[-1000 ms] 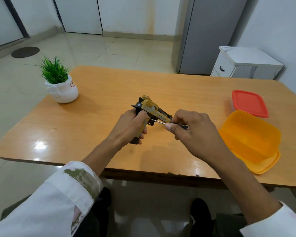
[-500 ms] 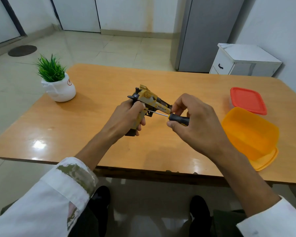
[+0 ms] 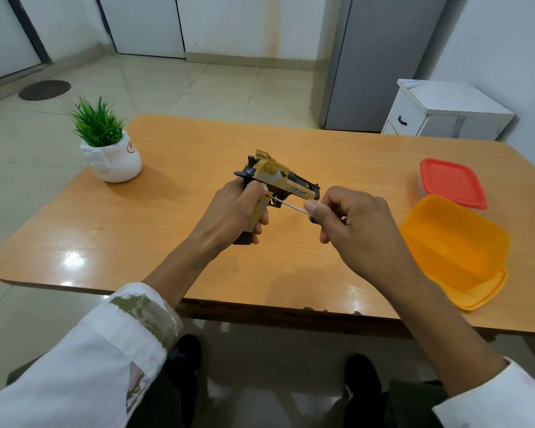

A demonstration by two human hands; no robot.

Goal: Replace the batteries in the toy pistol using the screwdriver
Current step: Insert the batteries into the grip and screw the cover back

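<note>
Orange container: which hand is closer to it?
Right. The right hand, gripping the screwdriver, is just left of the orange container; the left hand holds the toy pistol farther left.

Bright, even indoor light — glare patches on glossy table; soft shadows, wide-angle bending at edges.

Yellow toy pistol (grip downward); screwdriver tip at its grip.

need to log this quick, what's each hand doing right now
left hand: fingers closed round the pistol grip
right hand: holding the screwdriver
</note>
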